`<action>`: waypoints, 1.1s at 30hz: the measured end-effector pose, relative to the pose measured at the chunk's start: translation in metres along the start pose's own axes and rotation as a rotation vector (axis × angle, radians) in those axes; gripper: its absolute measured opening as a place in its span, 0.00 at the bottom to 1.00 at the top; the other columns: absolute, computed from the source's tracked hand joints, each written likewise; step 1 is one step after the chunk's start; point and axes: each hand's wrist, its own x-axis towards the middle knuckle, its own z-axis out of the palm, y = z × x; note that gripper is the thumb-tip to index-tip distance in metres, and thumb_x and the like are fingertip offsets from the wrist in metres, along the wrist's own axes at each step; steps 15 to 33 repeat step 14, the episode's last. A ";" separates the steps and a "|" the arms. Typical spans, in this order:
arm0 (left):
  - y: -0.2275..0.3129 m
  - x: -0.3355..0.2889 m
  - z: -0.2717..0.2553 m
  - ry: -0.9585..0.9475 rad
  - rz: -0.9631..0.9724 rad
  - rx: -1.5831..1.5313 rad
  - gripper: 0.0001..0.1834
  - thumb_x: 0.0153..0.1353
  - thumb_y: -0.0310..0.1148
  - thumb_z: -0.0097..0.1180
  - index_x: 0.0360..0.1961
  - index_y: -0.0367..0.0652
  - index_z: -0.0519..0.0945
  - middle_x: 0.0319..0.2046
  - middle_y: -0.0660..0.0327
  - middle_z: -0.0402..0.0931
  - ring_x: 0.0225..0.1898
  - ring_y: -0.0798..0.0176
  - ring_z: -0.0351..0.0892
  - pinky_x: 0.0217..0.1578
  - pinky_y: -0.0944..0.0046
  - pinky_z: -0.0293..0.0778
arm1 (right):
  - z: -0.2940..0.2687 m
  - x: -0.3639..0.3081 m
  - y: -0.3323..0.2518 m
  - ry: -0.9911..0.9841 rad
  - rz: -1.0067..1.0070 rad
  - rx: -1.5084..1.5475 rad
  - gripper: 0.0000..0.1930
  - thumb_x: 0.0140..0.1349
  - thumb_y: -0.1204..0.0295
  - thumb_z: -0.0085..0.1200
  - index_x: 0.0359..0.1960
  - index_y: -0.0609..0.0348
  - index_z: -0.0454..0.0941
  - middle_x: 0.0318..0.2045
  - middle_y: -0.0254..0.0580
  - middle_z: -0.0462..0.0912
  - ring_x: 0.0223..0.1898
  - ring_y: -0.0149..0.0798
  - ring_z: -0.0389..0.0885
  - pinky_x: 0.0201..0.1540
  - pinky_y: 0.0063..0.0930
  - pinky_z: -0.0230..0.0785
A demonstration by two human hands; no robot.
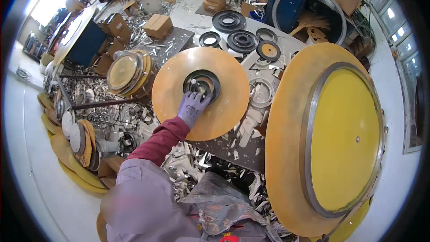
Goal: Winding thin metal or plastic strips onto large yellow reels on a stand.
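Observation:
My left hand (191, 108), in a pale purple glove, reaches into the middle of a large amber disc (174, 74). Its fingers bend down at the near side of a dark ring (216, 79) set in the disc's centre. A short metal post (193, 82) with a rounded end stands just beyond the fingertips. What the fingers press on is partly covered by the hand. On the right, a much larger amber disc (286, 152) stands tilted, bearing a grey metal ring (309, 148) around a yellow plate (345, 139). My right hand does not show.
Dark round rings (242, 41) and an amber-centred ring (268, 50) lie beyond the disc. White broken pieces (246, 131) lie on the dark table (215, 150). Stacked discs (123, 72) stand at left; metal shavings (183, 168) cover the ground. A cardboard box (157, 26) sits farther back.

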 end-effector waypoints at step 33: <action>0.008 0.181 -0.051 0.186 0.272 -0.193 0.23 0.55 0.30 0.46 0.54 0.43 0.69 0.35 0.56 0.73 0.41 0.57 0.71 0.48 0.56 0.63 | -0.009 -0.075 -0.005 -0.049 0.145 0.118 0.25 0.59 0.51 0.50 0.51 0.54 0.71 0.14 0.28 0.66 0.09 0.25 0.54 0.10 0.18 0.47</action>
